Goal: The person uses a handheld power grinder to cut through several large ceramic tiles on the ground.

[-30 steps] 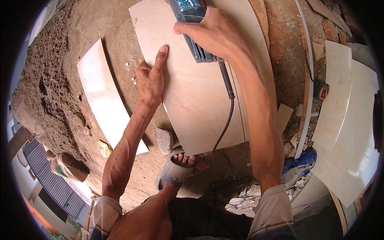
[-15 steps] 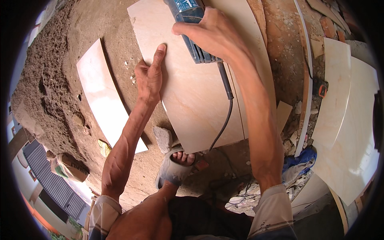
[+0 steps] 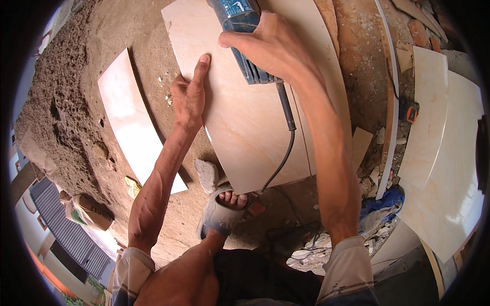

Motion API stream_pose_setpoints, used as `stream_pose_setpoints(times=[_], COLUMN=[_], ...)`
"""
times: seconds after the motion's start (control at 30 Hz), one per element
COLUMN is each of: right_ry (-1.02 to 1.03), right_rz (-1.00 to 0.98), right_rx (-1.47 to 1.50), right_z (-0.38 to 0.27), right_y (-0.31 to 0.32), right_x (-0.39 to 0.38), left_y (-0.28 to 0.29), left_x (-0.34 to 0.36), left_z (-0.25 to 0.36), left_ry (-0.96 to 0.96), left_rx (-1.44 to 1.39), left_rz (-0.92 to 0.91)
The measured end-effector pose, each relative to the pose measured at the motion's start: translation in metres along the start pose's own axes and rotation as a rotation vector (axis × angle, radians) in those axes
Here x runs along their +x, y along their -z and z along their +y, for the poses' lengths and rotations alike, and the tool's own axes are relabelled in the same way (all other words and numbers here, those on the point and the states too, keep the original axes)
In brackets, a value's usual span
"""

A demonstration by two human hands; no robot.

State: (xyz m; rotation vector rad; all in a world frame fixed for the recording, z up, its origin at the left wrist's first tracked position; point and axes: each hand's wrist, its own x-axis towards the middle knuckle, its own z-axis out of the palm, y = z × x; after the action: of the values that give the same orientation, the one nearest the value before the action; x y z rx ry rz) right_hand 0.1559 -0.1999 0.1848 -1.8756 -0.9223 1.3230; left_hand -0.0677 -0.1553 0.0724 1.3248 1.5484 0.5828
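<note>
A large beige marble-look tile (image 3: 250, 137) lies in front of me, with a straight dark line running lengthwise along its right part. My left hand (image 3: 190, 97) is closed on its left edge, thumb pressed flat on the top face and the other fingers mostly hidden below. Over the tile's far part, my right hand (image 3: 270, 46) wraps round the body of a blue angle grinder (image 3: 240, 25). The grinder's head and disc are beyond the top of the view. Its black cord (image 3: 291, 148) hangs from the rear end and curves toward my sandalled foot (image 3: 224, 209).
A narrow cut tile strip (image 3: 132, 122) lies on the ground to the left, beside a sand heap (image 3: 56, 117). A grey stone (image 3: 206, 176) sits by my foot. On the right are a long pale straightedge (image 3: 392, 127), a tape measure (image 3: 409, 110), more tiles (image 3: 439, 178) and rubble.
The grinder's rear end and cord have shifted very slightly left and nearer to me, with my right hand. My left hand keeps its hold on the tile.
</note>
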Motion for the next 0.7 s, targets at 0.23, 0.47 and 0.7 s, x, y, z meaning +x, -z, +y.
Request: stream_pose_setpoints(times=[0.23,0.47,0.7], right_ry=[-0.025,-0.125,-0.086], right_rz=[0.006,0.105,-0.063], right_rx=[-0.020,-0.041,-0.063], right_z=[-0.001,-0.003,-0.005], right_y=[-0.001,-0.010,0.003], right_x=[0.001,0.005,-0.007], left_y=[0.001,-0.001,0.000], left_x=[0.000,0.000,0.000], left_z=[-0.003,-0.002,0.001], left_ry=[-0.032,-0.056,-0.019], left_rx=[-0.036,-0.082,-0.022], left_rz=[-0.016,-0.033,-0.014])
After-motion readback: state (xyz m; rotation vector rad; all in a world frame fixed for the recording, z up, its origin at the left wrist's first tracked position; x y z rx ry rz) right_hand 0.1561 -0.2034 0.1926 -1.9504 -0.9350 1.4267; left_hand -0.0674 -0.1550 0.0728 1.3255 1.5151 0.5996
